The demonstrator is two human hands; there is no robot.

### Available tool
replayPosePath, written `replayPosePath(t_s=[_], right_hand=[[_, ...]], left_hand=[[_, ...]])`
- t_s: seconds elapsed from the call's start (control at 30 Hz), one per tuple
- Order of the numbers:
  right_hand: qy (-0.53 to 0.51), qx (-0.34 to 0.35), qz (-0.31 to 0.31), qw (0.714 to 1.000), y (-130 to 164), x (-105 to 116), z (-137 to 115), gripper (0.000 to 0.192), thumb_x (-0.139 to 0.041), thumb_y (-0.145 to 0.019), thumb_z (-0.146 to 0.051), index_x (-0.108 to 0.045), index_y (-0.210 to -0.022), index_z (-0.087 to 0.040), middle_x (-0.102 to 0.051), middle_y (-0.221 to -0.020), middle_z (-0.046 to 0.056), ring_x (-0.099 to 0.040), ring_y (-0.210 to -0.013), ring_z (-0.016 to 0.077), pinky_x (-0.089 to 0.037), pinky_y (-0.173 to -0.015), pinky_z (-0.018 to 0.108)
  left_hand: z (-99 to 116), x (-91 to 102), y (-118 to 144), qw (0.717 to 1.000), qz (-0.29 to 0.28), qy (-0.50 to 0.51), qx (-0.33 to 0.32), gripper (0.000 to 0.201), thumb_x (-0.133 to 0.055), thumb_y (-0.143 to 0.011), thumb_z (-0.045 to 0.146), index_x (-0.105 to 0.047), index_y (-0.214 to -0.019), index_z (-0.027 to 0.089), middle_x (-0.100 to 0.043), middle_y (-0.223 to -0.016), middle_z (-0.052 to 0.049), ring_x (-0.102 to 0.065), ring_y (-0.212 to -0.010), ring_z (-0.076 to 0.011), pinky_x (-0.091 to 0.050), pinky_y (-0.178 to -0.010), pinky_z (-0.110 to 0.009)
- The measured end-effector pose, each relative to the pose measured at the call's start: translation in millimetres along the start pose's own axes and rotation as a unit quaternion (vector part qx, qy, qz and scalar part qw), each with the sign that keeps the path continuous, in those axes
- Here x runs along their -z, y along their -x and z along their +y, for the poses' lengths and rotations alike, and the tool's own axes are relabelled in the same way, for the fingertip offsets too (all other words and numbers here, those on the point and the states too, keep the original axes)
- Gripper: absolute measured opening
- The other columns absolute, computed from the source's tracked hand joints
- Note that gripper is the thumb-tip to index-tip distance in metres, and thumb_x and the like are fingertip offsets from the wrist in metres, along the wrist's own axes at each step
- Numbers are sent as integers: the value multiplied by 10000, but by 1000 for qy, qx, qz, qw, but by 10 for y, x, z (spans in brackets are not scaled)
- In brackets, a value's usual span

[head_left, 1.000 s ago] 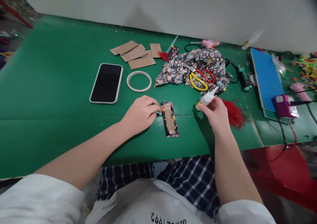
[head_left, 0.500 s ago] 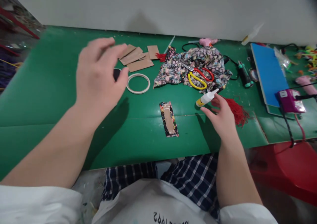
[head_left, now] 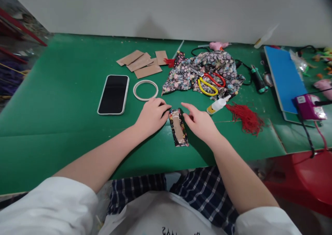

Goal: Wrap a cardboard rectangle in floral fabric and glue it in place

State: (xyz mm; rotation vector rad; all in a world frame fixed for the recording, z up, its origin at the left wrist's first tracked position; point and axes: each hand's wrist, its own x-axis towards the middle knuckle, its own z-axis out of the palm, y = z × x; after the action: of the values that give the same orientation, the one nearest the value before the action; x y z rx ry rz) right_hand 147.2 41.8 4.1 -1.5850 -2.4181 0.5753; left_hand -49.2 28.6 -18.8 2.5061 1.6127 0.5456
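Two hands (head_left: 153, 116) (head_left: 199, 123), one fabric strip (head_left: 178, 127)

Narrow floral-fabric strip (head_left: 178, 127) with tan card centre, lying flat on green table (head_left: 64, 100), long axis running away from table edge, far end flanked by left hand (head_left: 151, 115) and right hand (head_left: 199, 122), fingertips at its edges

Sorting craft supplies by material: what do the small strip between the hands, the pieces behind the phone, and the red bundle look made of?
The strip looks like floral fabric wrapped around tan card, glossy at its top end, perhaps tape or glue. The flat tan pieces look like matte kraft cardboard. The red bundle looks like loose thread or yarn, a tassel by its fringed strands.
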Motion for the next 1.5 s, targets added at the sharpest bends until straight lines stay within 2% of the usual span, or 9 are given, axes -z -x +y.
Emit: replayPosePath(t_s=[0.23, 0.33, 0.4, 0.47, 0.5, 0.57, 0.67, 0.93, 1.5], right_hand=[[156, -11, -50, 987, 355, 344, -116, 385, -381, -893, -443, -635, -1079, -222, -699, -715, 74, -647, -634, 209, -397, -541, 278], [7, 135, -176, 975, 619, 716, -106, 354, -395, -907, -427, -671, -1027, -243, -719, -788, 40, -658, -690, 140, -435, -613, 237], [-130, 263, -283, 913, 759, 931, -38, 327, -487, -879, -395, -636, -1121, -234, -719, -760, 12, -650, -665, 96, -435, -592, 189], [-222, 312, -292, 876, 812, 1040, 45, 339, -545, -852, -366, -634, -1135, -201, -704, -685, 2, -624, -601, 74, -427, -553, 168], [-222, 282, -261, 896, 798, 1042, 79, 326, -542, -856, -349, -637, -1132, -205, -696, -671, -3, -610, -584, 70, -425, -545, 170], [-168, 134, -148, 965, 699, 941, 119, 304, -511, -870, -349, -643, -1122, -241, -681, -675, -15, -579, -561, 72, -426, -536, 186], [-167, 24, -39, 985, 455, 618, 119, 353, -500, -861, -388, -596, -1179, -268, -679, -772, -11, -567, -580, 89, -457, -549, 222], [-166, 60, 40, 983, -20, 7, 114, 395, -448, -848, -191, -520, -1235, -213, -644, -1113, 64, -609, -936, 172, -499, -847, 371], [-108, 168, 23, 980, -167, -169, 90, 475, -392, -845, -106, -438, -1315, -159, -590, -1218, 81, -483, -1144, 207, -393, -1003, 402]], left_hand=[[-9, -57, 30, 999, 35, 27, -1, 300, -417, -885, 237, -662, -1030, 144, -610, -1008, -102, -538, -972, -232, -429, -867, -407], [-19, -77, 31, 998, 46, 33, -5, 300, -420, -882, 229, -670, -1020, 137, -615, -1002, -97, -542, -967, -224, -426, -886, -397], [-22, -84, 29, 998, 47, 36, -7, 299, -424, -880, 223, -671, -1020, 131, -615, -1003, -95, -543, -969, -222, -426, -893, -394], [-18, -87, 28, 998, 47, 38, -5, 298, -425, -880, 219, -672, -1019, 127, -616, -1006, -97, -542, -974, -224, -426, -894, -393], [-13, -87, 27, 998, 47, 38, -5, 297, -425, -880, 218, -672, -1017, 126, -617, -1005, -98, -542, -974, -224, -425, -896, -393], [1, -85, 27, 998, 45, 37, -5, 295, -422, -883, 216, -673, -1011, 128, -618, -1003, -97, -543, -972, -221, -424, -897, -391], [22, -76, 27, 999, 39, 38, 0, 287, -423, -885, 217, -668, -1011, 139, -618, -1007, -94, -542, -981, -221, -426, -890, -388], [24, -58, 13, 998, 36, 49, 24, 238, -491, -856, 233, -648, -1003, 133, -617, -993, -85, -543, -987, -219, -416, -902, -377], [30, -18, -24, 996, 24, 72, 39, 140, -524, -867, 255, -617, -839, 154, -644, -870, -38, -555, -878, -200, -399, -832, -341]])
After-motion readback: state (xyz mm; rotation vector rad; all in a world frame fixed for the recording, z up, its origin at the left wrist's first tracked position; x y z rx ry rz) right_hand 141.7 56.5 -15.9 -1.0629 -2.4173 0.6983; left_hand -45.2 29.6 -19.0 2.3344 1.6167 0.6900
